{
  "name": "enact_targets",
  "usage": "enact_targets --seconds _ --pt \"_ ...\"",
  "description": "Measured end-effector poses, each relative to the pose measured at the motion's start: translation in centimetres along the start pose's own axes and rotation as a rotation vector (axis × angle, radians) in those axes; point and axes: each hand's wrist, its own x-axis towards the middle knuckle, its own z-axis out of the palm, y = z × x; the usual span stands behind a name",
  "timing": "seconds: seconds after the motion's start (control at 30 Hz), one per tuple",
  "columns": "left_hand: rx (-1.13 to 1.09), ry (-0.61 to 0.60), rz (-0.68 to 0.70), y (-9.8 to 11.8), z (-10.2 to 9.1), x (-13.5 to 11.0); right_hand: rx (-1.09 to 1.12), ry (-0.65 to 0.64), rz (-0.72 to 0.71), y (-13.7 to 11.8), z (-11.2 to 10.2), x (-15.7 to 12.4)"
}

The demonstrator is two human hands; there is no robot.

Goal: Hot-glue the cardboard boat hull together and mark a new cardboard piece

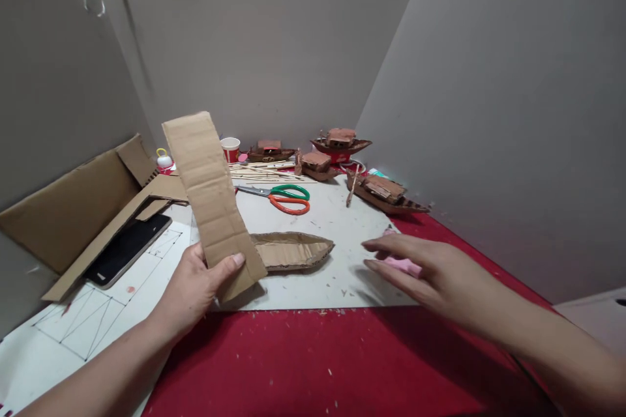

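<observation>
A creased strip of brown cardboard (205, 189) stands tilted up in my left hand (193, 287), its lower end pinched with the thumb on the front face. Partly behind the strip, a small cardboard boat hull (293, 252) lies on the white sheet, pointed end to the right. My right hand (428, 267) hangs over the right edge of the sheet, fingers stretched and apart. Beneath those fingers is a pink object (403, 266), mostly covered by the hand, so its kind is unclear. Scissors (288, 199) with green and orange handles lie beyond the hull.
Finished model boats (384, 190) stand at the back right. Thin wooden sticks (268, 172) and a paper cup (230, 148) are at the back. At left, folded cardboard (73, 208) leans over a phone (130, 251) and a line drawing (83, 322). Red cloth (293, 358) covers the near table.
</observation>
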Motion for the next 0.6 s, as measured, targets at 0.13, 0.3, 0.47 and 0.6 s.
enact_targets --seconds 0.13,0.3,0.47,0.6 --pt "-0.018 0.059 -0.009 0.1 0.0 -0.1 0.014 -0.02 -0.143 -2.0 1.5 2.3" --pt "-0.072 0.259 0.132 1.1 -0.5 0.2 -0.082 -0.09 -0.371 -3.5 3.2 4.5" --pt "-0.15 0.432 0.334 2.7 -1.7 1.3 -0.082 -0.051 -0.569 -3.7 5.2 6.1" --pt "-0.185 0.48 0.43 3.0 -2.5 1.9 -0.082 0.043 -0.592 -2.8 5.6 7.0"
